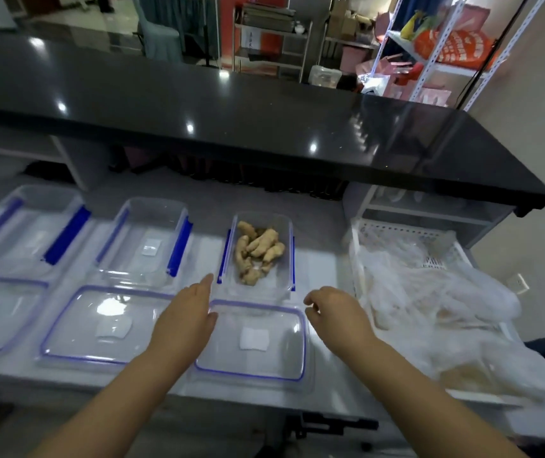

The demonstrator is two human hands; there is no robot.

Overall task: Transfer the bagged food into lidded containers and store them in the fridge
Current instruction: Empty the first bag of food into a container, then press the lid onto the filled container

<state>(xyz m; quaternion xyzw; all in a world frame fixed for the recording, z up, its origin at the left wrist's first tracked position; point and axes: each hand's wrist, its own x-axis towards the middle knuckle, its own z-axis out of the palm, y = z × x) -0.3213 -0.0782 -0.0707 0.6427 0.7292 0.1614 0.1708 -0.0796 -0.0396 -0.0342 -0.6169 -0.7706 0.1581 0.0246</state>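
Note:
A clear container (287, 226) with blue side clips stands mid-table, holding several pieces of ginger (257, 251). Its clear lid (254, 368) with a blue seal lies flat just in front of it. My left hand (186, 314) hovers over the lid's left edge, fingers straight and apart, holding nothing. My right hand (335, 310) is at the lid's right edge, fingers loosely curled, empty. At the right a white basket (442, 239) holds several plastic bags (446, 312) with pale food inside.
Two more open clear containers (147, 239) (33, 226) stand to the left, each with a lid (106, 325) lying in front of it. A black counter (264, 120) overhangs the back of the white table (317, 269). Metal shelving (429, 61) stands far right.

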